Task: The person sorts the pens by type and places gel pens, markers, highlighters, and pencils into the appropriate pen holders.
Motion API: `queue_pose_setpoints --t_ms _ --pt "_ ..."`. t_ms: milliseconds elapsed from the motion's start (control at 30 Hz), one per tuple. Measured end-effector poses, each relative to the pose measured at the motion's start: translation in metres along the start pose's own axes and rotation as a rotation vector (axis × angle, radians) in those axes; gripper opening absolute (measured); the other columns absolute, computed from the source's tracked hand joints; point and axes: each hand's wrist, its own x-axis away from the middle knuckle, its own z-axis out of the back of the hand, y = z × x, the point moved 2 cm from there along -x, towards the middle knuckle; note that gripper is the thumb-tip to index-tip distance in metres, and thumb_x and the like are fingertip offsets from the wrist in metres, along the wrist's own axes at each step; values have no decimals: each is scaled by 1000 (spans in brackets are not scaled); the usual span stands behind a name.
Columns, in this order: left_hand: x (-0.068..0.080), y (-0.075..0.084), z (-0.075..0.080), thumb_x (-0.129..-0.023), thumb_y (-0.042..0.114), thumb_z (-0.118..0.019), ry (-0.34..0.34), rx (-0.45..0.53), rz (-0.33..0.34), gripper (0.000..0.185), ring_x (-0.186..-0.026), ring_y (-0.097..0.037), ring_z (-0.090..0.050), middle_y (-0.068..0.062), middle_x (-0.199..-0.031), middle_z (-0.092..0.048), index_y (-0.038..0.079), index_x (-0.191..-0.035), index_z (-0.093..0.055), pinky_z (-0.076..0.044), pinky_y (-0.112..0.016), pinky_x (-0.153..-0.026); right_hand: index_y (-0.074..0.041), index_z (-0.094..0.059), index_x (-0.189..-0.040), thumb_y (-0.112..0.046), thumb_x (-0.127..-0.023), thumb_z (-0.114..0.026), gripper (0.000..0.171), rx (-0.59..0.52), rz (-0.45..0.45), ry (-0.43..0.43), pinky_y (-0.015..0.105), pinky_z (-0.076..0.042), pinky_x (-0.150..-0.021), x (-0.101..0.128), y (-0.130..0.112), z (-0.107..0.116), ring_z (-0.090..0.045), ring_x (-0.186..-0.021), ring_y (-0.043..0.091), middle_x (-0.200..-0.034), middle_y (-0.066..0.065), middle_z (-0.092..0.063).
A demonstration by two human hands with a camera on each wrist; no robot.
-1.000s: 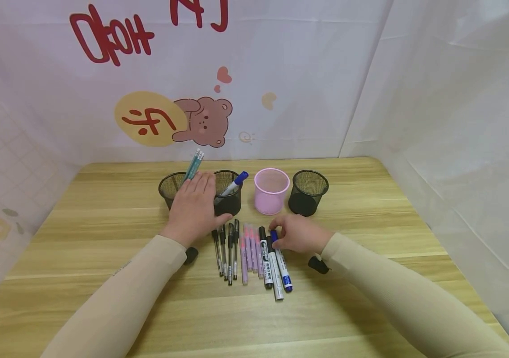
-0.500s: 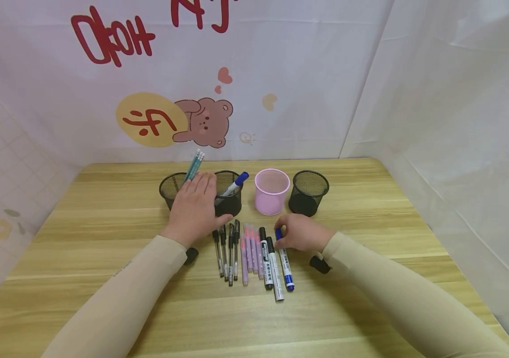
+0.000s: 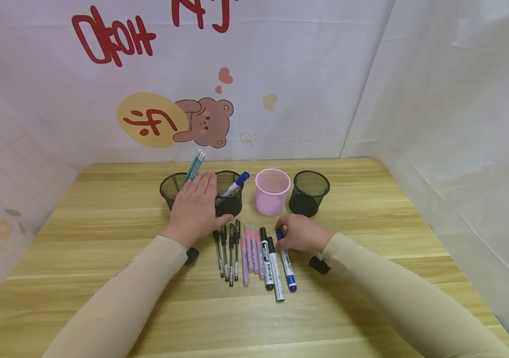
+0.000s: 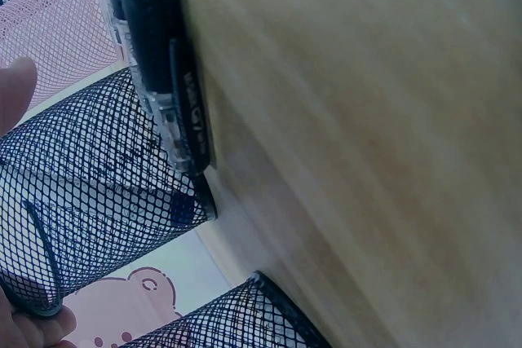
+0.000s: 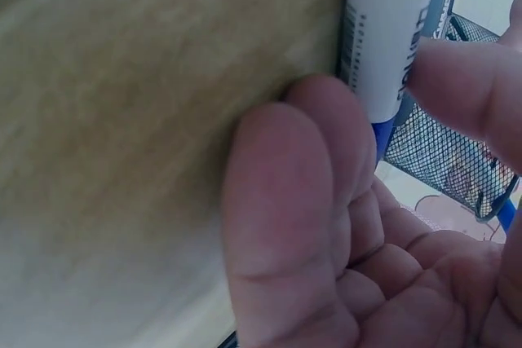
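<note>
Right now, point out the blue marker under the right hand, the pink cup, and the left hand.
blue marker (image 3: 288, 268), head view, on its white barrel.
pink cup (image 3: 272, 199), head view, on its front wall.
left hand (image 3: 195, 208), head view, on the back of the hand.

four cups (image 3: 272, 191) are standing in a row across the table (image 3: 370, 308), pens (image 3: 254, 256) are lying side by side before them, and two hands (image 3: 193, 209) are resting between cups and pens.
</note>
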Motion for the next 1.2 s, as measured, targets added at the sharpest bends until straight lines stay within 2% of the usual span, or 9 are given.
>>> queue_pose_setpoints --t_ms 300,933,1200 --pt "0 0 0 -87 75 -69 19 4 -2 118 -160 -40 -28 -21 -170 -32 -4 -164 -25 -23 -55 -132 -8 -70 -125 -26 -84 -86 48 -8 4 2 29 -48 -68 0 1 -1 -60 -78 17 -87 1 -67" --pt "-1 0 -1 -87 75 -68 13 10 5 119 -161 -39 -25 -21 -172 -29 -3 -165 -24 -21 -55 -132 -11 -70 -121 -23 -84 -87 43 -57 15 5 28 -48 -61 0 2 -1 -58 -70 15 -81 1 -66" --pt "-1 -1 -3 -86 76 -68 25 -1 1 119 -160 -39 -27 -21 -171 -31 -3 -164 -24 -22 -55 -132 -11 -67 -115 -13 -84 -82 35 -117 37 38 26 -49 -58 4 1 2 -60 -65 13 -77 1 -67"
